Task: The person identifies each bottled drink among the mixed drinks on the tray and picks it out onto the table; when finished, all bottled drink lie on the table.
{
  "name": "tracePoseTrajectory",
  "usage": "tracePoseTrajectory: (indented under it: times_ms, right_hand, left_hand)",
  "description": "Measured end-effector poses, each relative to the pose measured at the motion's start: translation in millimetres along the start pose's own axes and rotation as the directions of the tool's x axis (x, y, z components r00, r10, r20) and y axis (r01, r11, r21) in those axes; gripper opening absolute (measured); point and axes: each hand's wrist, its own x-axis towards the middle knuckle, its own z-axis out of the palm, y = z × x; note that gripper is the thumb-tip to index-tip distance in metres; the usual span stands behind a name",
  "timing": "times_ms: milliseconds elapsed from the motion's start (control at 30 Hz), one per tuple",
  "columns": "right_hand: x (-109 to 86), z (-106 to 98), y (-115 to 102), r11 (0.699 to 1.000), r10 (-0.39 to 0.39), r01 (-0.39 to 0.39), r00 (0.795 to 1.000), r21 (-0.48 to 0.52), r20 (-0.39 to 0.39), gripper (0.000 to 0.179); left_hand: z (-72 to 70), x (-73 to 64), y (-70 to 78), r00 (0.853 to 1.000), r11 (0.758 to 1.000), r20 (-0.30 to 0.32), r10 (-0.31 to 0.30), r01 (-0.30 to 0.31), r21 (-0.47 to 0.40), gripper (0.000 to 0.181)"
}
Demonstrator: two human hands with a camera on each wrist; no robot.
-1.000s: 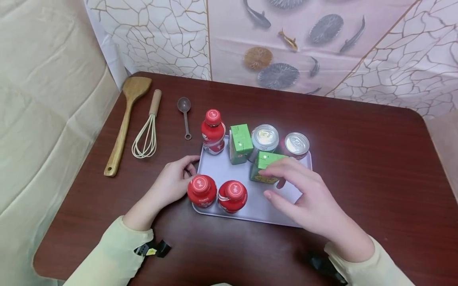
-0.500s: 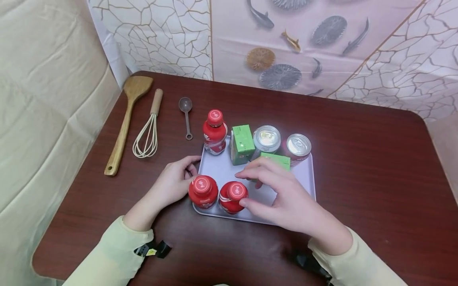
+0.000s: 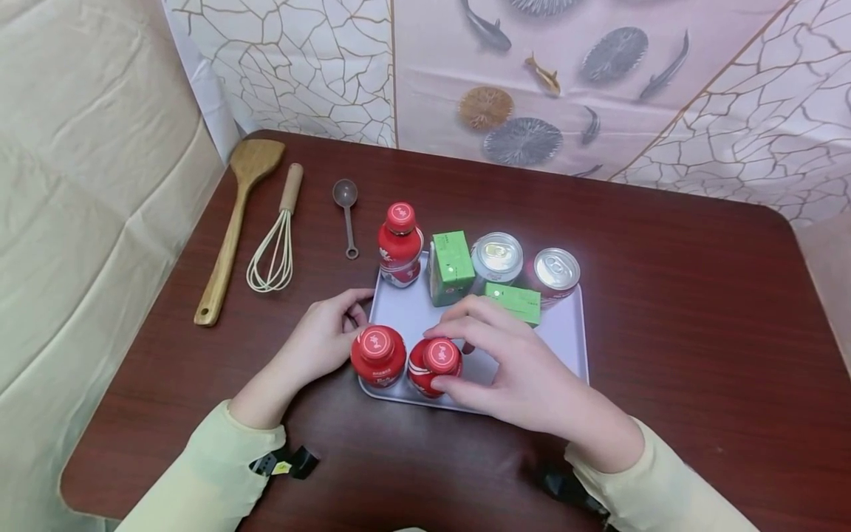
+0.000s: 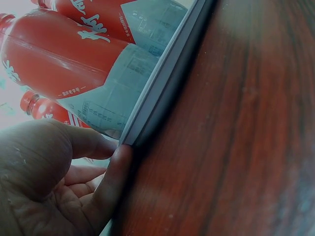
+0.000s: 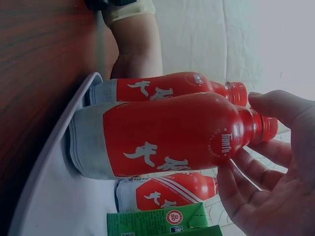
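A pale lilac tray holds red bottles, green cartons and cans. My left hand pinches the tray's left rim between thumb and finger, as the left wrist view shows. Beside it stands one red bottle at the near left corner. My right hand has its thumb and fingers around the neck and cap of a second red bottle, which stands upright on the tray. A third red bottle is at the far left corner. One green carton is partly hidden behind my right hand.
Another green carton and two cans, one pale and one reddish, stand along the tray's far side. Left of the tray lie a wooden spatula, a whisk and a measuring spoon. A patterned cloth hangs behind the table.
My right hand has moved left from the near green carton to the second red bottle, and its fingers have closed around the bottle's top. My left hand has stayed on the tray rim.
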Motion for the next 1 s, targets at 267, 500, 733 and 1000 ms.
tracePoseTrajectory:
  times_ms: [267, 500, 733, 1000]
  right_hand:
    - [0.1, 4.3, 3.1, 0.999, 0.028, -0.028, 0.999, -0.017, 0.015, 0.042]
    - [0.1, 5.6, 3.6, 0.999, 0.05, -0.049, 0.999, -0.023, 0.017, 0.04]
    - [-0.7, 7.4, 4.5, 0.999, 0.041, -0.041, 0.999, -0.035, 0.001, 0.038]
    - [-0.6, 6.1, 4.1, 0.999, 0.007, -0.007, 1.0, -0.046, -0.003, 0.039]
  left_hand:
    - [-0.2, 0.4, 0.6, 1.0, 1.0, 0.004, -0.004, 0.004, -0.002, 0.05]
    - [-1.2, 0.2, 1.4, 1.0, 1.0, 0.005, -0.002, 0.002, -0.004, 0.05]
    - [-0.8, 0.1, 1.1, 1.0, 1.0, 0.007, -0.005, 0.005, -0.003, 0.05]
    - [-1.1, 0.2, 1.4, 1.0, 1.0, 0.007, -0.004, 0.004, -0.003, 0.05]
